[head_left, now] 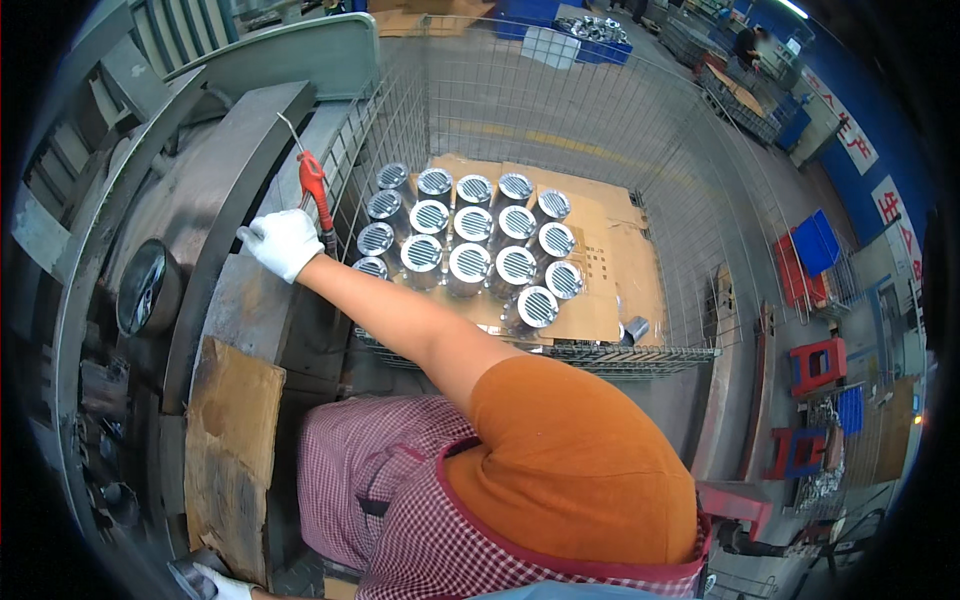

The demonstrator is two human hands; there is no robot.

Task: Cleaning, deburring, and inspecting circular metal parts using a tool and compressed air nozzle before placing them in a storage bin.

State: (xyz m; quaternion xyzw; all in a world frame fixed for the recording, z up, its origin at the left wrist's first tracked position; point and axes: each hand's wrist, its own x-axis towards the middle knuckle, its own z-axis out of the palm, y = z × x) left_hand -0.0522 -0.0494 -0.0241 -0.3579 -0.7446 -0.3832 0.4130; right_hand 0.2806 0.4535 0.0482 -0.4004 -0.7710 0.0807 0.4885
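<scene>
At the lower left edge, my left hand [226,584] in a white glove has its fingers round a grey metal cylinder [192,573], partly cut off by the picture's rim. My right arm stretches across to the left. The gloved right hand [283,244] has curled fingers beside the machine's metal edge; a small dark spot shows at the fingertips, and what they hold, if anything, I cannot make out. Right behind that hand stands a red air blow gun [313,180] with a thin bent nozzle. Several shiny metal cylinders with slotted tops [469,264] stand upright in rows to its right.
The cylinders stand on cardboard [610,250] inside a wire mesh cage [560,110]. One small cylinder [635,328] lies apart near its front. Left are a round metal bowl [148,288] and a worn wooden board [235,420]. Red stools [818,366] stand right; a person [746,46] is far off.
</scene>
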